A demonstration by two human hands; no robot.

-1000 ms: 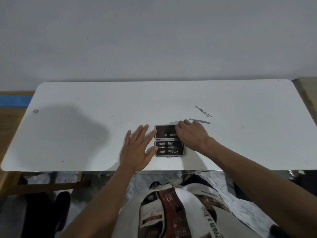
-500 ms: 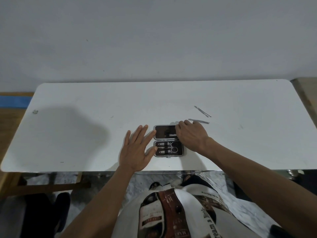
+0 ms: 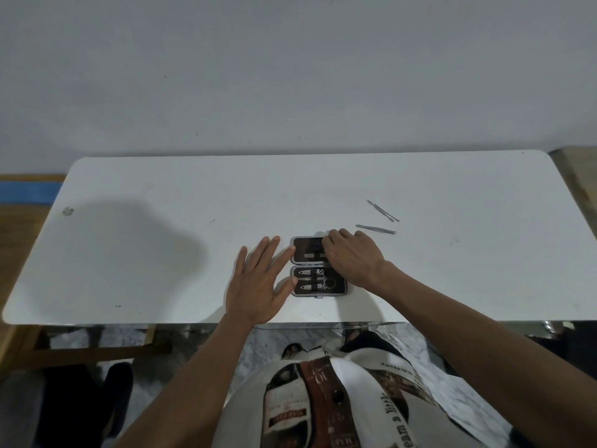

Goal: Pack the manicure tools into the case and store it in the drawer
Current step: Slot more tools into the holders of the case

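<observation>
A white table (image 3: 161, 247) fills the middle of the view, with a broad soft shadow on its left part and a small round mark (image 3: 67, 211) near the left edge. The left hand (image 3: 258, 282) lies flat on the tabletop, fingers spread and palm down, gripping nothing; its fingertips and thumb touch the left edge of the case (image 3: 318, 267). The case is small, rectangular, with a grey rim and a dark lining, and it lies open flat near the front edge of the table, its two halves one behind the other. The near half holds several metal tools (image 3: 315, 281) strapped in a row, among them what look like clippers and a ring-handled piece. The far half shows a dark panel with a short pale metal piece (image 3: 311, 255) on it. The right hand (image 3: 353, 257) rests curled over the right side of the far half, fingers bent down onto it; whether it holds anything under them cannot be told. Just beyond that hand a thin metal tool (image 3: 376, 229) lies loose on the table, and a slimmer one (image 3: 382, 211) lies behind it, angled
</observation>
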